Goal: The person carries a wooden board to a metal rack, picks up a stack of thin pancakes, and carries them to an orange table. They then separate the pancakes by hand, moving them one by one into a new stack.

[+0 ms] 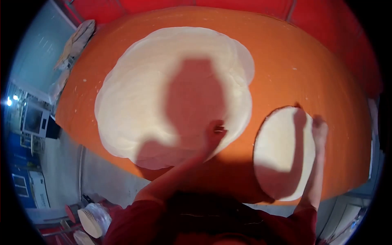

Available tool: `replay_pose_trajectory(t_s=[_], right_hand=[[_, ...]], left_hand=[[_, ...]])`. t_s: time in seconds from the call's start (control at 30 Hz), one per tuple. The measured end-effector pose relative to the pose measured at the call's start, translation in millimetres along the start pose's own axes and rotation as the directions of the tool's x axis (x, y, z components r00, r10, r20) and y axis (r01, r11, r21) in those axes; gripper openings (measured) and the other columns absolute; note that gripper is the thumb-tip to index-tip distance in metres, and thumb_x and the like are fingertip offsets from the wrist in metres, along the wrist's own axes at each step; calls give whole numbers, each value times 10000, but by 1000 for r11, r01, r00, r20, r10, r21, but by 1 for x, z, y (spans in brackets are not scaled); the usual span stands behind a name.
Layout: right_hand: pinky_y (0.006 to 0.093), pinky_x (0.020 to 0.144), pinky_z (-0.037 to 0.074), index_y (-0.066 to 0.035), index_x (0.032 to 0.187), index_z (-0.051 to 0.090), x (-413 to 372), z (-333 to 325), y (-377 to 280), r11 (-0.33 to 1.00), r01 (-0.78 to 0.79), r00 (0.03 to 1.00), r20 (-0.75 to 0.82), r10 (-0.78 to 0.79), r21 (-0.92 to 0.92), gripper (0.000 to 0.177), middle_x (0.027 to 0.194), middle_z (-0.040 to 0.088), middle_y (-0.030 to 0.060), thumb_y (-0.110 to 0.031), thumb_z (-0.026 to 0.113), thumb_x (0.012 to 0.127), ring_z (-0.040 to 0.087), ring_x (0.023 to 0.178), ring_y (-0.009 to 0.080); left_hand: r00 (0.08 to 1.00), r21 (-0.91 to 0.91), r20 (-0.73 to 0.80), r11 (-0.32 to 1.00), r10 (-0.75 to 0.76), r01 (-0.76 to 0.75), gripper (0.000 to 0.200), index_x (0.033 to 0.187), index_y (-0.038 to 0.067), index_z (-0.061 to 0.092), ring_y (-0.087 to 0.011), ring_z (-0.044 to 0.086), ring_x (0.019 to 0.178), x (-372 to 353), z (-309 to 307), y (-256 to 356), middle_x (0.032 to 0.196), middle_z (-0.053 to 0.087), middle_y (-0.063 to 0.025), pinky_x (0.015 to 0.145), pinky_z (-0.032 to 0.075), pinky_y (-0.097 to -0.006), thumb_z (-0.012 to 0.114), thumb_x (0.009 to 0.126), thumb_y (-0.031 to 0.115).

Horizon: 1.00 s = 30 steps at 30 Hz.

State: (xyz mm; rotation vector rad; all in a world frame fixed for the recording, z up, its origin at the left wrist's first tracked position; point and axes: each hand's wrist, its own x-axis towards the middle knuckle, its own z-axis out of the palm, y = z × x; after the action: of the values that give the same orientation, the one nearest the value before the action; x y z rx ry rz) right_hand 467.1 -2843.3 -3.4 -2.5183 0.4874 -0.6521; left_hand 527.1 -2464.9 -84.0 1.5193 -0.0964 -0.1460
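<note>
Thin, pale round dough sheets [134, 81] lie overlapped in a wide, scalloped layer on the orange table [294, 69]. My left hand [216, 128] is over the lower right part of this layer, its fingers curled; whether they pinch anything I cannot tell. To the right is a separate pale round disc [273, 139] with a thin dark rim along its left side, reaching down to the table's near edge. My right hand [319, 125] is closed at the disc's upper right rim, with the forearm running along that side. Shadows fall across both the sheets and the disc.
Red padded panels [257, 8] border the table's far side. Crumpled cloth [77, 45] lies at its left edge. Below left, a plastic-wrapped stack of pale round pieces [92, 222] stands near me. A white appliance [34, 120] is farther left across the grey floor [61, 163].
</note>
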Motion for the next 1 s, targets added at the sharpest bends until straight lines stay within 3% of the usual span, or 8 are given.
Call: replay_pose_trajectory(t_s=[0.13, 0.17, 0.2, 0.37, 0.6, 0.7, 0.9, 1.0], right_hand=[[320, 663, 455, -22, 917, 571, 26, 89, -184, 976, 217, 839, 514, -176, -19, 260, 822, 595, 157, -47, 564, 658, 578, 751, 250], [315, 690, 449, -13, 912, 575, 21, 126, -224, 930, -20, 821, 537, -194, 367, 231, 884, 590, 136, -21, 533, 684, 573, 788, 233], [306, 729, 440, -8, 989, 534, 23, 168, -243, 904, 418, 761, 507, -405, 95, 256, 923, 584, 120, -51, 491, 741, 562, 836, 227], [389, 835, 399, -48, 1164, 401, 24, 337, -319, 702, 704, 710, 134, -691, -108, 447, 1166, 435, 180, -255, 519, 785, 436, 1062, 316], [364, 676, 451, -9, 961, 472, 58, 359, -337, 314, 945, 326, 290, -900, -89, 275, 885, 514, 144, -208, 501, 773, 526, 836, 271], [364, 623, 465, -25, 898, 502, 51, 354, -350, 351, 933, 355, 339, -871, -74, 211, 816, 547, 107, -176, 513, 750, 555, 755, 246], [332, 526, 461, -51, 712, 473, 116, 311, -371, 662, 722, 692, 257, -675, -204, 56, 719, 558, 109, -104, 474, 696, 564, 661, 242], [335, 527, 456, -39, 710, 454, 105, 282, -380, 375, 873, 463, 284, -840, -313, 47, 688, 528, 108, -71, 457, 676, 542, 641, 246]], left_hand=[[942, 17, -314, 992, 121, -122, 170, 887, 21, 539, -102, 509, 696, 12, -124, 18, 788, 548, -20, 617, 427, -217, 542, 721, -11], [916, -27, -399, 998, 46, -61, 179, 893, 20, 536, -100, 503, 693, 12, -158, 21, 792, 547, -23, 605, 417, -216, 542, 717, -12], [877, -74, -479, 997, -34, -2, 189, 899, 19, 534, -98, 497, 691, 9, -182, 22, 796, 547, -25, 594, 408, -214, 542, 713, -13], [925, -263, -355, 964, -133, 38, 166, 866, 10, 526, -118, 508, 698, 9, -232, 8, 782, 546, -37, 607, 409, -224, 533, 701, -10], [922, -280, -253, 934, -293, 220, 234, 885, 2, 500, -146, 536, 671, 34, -245, -1, 771, 530, -59, 601, 445, -266, 587, 670, 30], [864, -457, -252, 841, -435, 290, 178, 871, 2, 510, -144, 543, 713, 42, -245, 18, 765, 547, -63, 565, 440, -228, 565, 702, 7], [961, 483, -112, 831, -255, 277, 186, 869, 3, 487, -109, 489, 594, 67, -259, -33, 709, 525, -49, 502, 411, -241, 574, 707, 26], [998, -562, -39, 827, -50, 20, 198, 869, 19, 487, -103, 483, 623, 62, -253, -74, 695, 511, -36, 523, 406, -247, 588, 699, 37]])
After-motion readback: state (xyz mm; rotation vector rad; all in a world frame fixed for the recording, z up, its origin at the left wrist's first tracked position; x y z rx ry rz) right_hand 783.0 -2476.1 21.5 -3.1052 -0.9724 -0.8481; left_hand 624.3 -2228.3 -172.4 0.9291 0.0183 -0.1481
